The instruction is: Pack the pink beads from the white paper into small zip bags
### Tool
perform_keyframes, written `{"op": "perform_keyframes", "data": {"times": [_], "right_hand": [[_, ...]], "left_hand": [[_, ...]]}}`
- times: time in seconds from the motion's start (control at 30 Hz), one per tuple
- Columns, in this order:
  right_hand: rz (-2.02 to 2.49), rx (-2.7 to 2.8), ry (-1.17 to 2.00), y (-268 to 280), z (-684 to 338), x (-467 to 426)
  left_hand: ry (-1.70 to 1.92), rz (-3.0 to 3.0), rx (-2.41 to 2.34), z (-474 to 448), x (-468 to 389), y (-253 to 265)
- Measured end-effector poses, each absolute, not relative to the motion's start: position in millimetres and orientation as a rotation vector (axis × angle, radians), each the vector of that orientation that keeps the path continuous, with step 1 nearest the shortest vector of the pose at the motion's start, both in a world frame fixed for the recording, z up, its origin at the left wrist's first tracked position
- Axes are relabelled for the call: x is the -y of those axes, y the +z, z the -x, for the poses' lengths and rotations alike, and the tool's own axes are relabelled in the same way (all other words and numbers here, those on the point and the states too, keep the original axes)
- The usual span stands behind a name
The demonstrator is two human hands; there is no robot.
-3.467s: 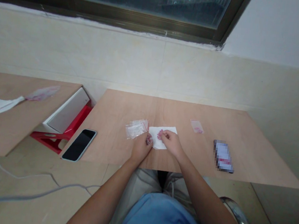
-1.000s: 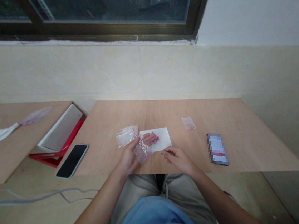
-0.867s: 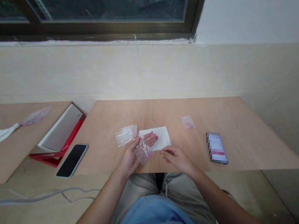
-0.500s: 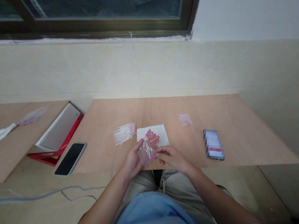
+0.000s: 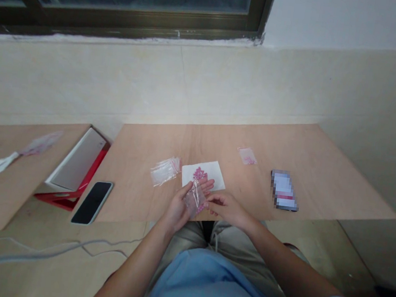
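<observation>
At left we see clear bags (image 5: 165, 171); our left hand (image 5: 177, 209), thumb clamped on a small bag (image 5: 195, 199), nearer than pink beads (image 5: 200, 173) on white paper (image 5: 216, 175). Touching that bag's right edge, our right hand (image 5: 226, 207); whether its fingers grip, we cannot tell.

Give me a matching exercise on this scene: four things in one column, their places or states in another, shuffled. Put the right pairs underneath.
Things
1. White paper
2. Stack of clear bags
3. Dark-screened phone
4. Left hand

Places and states
A. At the near left corner of the tabletop
B. Holding a single clear bag
C. Bearing a cluster of small pink pieces
D. Lying between the dark-screened phone and the white paper

Right pairs
1-C
2-D
3-A
4-B
</observation>
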State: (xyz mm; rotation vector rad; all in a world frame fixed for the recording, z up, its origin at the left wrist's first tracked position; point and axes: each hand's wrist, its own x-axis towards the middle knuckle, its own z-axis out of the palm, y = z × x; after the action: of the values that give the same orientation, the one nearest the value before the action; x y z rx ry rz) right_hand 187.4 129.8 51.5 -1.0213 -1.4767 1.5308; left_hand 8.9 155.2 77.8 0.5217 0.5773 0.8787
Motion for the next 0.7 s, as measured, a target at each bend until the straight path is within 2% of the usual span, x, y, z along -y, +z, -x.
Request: {"op": "perform_keyframes", "data": {"times": [0.37, 0.57, 0.7], "right_hand": [[1.037, 1.320, 1.624, 40.7, -183.6, -131.5], [1.016, 1.305, 1.631, 43.9, -181.8, -130.2], [1.097, 1.247, 1.580, 47.7, -187.3, -132.9]], "left_hand": [[0.870, -0.544, -0.631, -6.9, -159.3, 79.5], [0.720, -0.809, -0.721, -5.4, -153.0, 83.4], [0.857, -1.058, -0.896, -1.5, -156.4, 76.0]]}}
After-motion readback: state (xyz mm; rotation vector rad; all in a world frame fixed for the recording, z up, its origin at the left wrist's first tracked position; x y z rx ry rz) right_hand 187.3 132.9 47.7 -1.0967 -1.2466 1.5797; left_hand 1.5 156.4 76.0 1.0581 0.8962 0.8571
